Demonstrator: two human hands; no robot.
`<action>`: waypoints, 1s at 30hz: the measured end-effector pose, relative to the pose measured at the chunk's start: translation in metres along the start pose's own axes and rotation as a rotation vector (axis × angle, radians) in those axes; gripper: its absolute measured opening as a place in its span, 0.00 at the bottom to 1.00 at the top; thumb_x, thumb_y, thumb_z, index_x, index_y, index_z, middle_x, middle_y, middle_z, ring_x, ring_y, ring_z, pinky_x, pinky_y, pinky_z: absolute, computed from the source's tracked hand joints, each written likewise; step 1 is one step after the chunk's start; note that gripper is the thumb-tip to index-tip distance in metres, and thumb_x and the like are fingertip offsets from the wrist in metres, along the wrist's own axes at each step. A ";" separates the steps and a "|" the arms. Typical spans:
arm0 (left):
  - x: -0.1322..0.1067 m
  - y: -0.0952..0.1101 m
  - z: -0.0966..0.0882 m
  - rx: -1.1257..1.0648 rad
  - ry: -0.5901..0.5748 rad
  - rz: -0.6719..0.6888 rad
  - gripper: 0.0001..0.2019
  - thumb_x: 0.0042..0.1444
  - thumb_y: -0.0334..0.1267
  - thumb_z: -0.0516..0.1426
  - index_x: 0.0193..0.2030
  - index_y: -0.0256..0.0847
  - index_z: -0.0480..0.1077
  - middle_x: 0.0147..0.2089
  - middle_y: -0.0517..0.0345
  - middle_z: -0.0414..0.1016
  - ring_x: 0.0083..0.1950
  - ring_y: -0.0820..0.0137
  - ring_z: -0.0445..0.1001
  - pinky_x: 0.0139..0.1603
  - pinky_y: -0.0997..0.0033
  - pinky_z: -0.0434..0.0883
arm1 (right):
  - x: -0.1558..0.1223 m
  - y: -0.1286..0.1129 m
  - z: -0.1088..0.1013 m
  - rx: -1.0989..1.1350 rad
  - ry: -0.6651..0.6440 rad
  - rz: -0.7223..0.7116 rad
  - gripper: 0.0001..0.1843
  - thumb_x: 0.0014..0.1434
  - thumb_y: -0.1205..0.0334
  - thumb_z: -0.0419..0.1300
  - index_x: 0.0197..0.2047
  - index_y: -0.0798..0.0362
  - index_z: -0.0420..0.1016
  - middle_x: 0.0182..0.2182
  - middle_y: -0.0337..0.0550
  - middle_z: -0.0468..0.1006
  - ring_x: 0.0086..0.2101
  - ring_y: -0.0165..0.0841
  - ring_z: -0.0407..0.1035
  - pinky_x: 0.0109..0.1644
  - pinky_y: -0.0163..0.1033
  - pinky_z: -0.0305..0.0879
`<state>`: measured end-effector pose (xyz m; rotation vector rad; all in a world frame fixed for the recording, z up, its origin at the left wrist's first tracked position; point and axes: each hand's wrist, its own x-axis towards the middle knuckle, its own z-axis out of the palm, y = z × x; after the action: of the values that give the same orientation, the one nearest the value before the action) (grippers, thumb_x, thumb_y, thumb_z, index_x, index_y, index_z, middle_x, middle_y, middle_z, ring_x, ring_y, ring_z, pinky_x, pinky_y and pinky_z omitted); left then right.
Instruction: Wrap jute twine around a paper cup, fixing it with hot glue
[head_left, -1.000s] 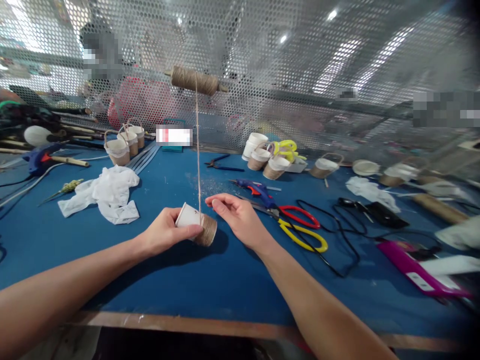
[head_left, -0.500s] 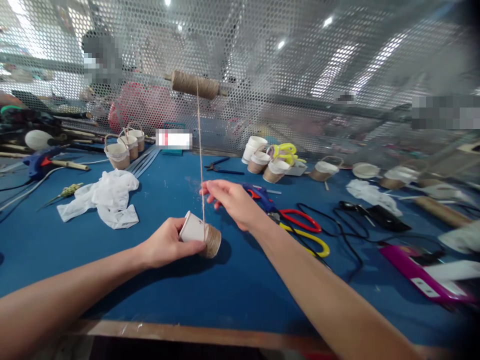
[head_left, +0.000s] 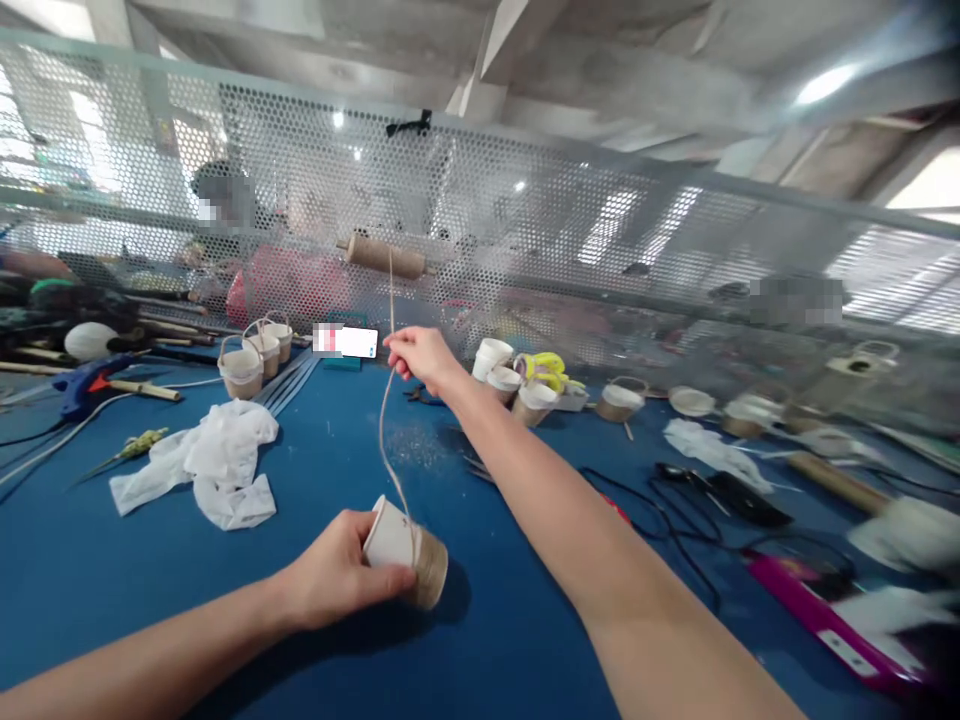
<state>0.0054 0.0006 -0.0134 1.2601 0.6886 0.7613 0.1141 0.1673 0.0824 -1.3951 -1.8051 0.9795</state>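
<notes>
In my left hand point(head_left: 337, 575) is a white paper cup point(head_left: 390, 535), tipped on its side, its lower part wound with brown twine point(head_left: 430, 568). The thumb presses against the wound part. My right hand point(head_left: 420, 355) is raised toward the mesh and pinches the strand of twine point(head_left: 383, 430). Below those fingers the strand hangs slack down to the cup. Above them it runs straight up to a twine spool point(head_left: 386, 257) on a rod at the perforated metal screen.
Twine-wrapped cups with handles point(head_left: 241, 373) stand at the back left, beside a white cloth point(head_left: 225, 455) and a blue glue gun point(head_left: 82, 388). More cups point(head_left: 534, 402) and yellow-handled scissors point(head_left: 544, 368) are at the back right. A purple power strip point(head_left: 817, 620) and black cables lie right.
My right hand has moved up and away toward the spool, now pinching the twine. The strand near the cup has gone from taut to slack. The camera view has tilted upward.
</notes>
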 end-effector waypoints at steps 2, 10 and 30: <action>0.000 0.000 0.001 -0.015 -0.018 -0.012 0.14 0.40 0.39 0.63 0.32 0.31 0.73 0.27 0.58 0.71 0.26 0.74 0.65 0.31 0.75 0.63 | -0.015 0.016 0.007 -0.061 -0.069 0.031 0.16 0.59 0.59 0.53 0.49 0.55 0.65 0.45 0.46 0.69 0.40 0.34 0.67 0.42 0.46 0.66; -0.006 -0.002 0.005 -0.053 -0.145 -0.123 0.14 0.38 0.36 0.64 0.32 0.32 0.73 0.25 0.60 0.69 0.24 0.76 0.62 0.29 0.77 0.62 | -0.102 0.074 0.025 -0.228 -0.481 0.136 0.12 0.60 0.58 0.52 0.45 0.53 0.69 0.44 0.44 0.70 0.39 0.33 0.68 0.41 0.43 0.67; -0.003 0.003 -0.003 -0.126 0.139 -0.075 0.16 0.39 0.40 0.65 0.33 0.32 0.70 0.29 0.58 0.73 0.30 0.73 0.67 0.35 0.74 0.64 | -0.126 0.066 -0.010 -0.123 0.094 -0.070 0.12 0.56 0.57 0.55 0.39 0.55 0.72 0.25 0.39 0.72 0.22 0.27 0.65 0.27 0.34 0.64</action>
<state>0.0012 -0.0001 -0.0109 1.0688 0.7838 0.8229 0.1830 0.0562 0.0245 -1.4174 -1.8568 0.7662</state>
